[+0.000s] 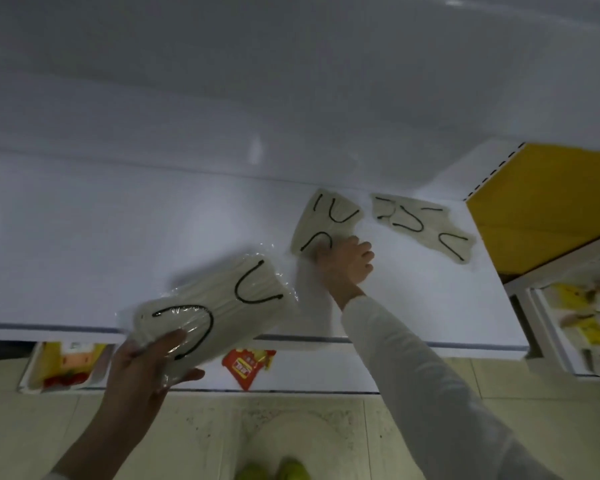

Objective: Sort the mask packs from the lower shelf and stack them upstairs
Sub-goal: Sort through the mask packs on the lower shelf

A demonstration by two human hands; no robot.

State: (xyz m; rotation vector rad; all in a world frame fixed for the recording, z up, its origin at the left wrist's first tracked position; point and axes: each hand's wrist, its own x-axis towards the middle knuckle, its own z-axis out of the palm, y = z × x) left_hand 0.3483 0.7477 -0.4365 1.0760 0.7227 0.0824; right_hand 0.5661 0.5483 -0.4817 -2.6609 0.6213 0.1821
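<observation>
- Upper shelf (153, 237): white and wide, it fills most of the view. Two mask packs lie on its right part.
- Yellow panel (548, 209): stands at the shelf's right end.
- Floor (395, 427): pale tiles below the shelving.
- Lower shelf (326, 372): a white strip showing under the upper one.
- Held mask pack (222, 306): clear-wrapped, black ear loops visible, tilted above the upper shelf's front edge.
- Middle mask pack (323, 216): lies flat on the upper shelf under your right hand.
- Far mask pack (426, 226): flat on the upper shelf, near the yellow panel and apart from the middle one.
- Left hand (142, 372): your fingers and thumb are clamped on the held pack's near end.
- Right hand (347, 265): your fingers are curled onto the middle pack's near edge; blurred.
- Red packet (248, 365): lies on the lower shelf.
</observation>
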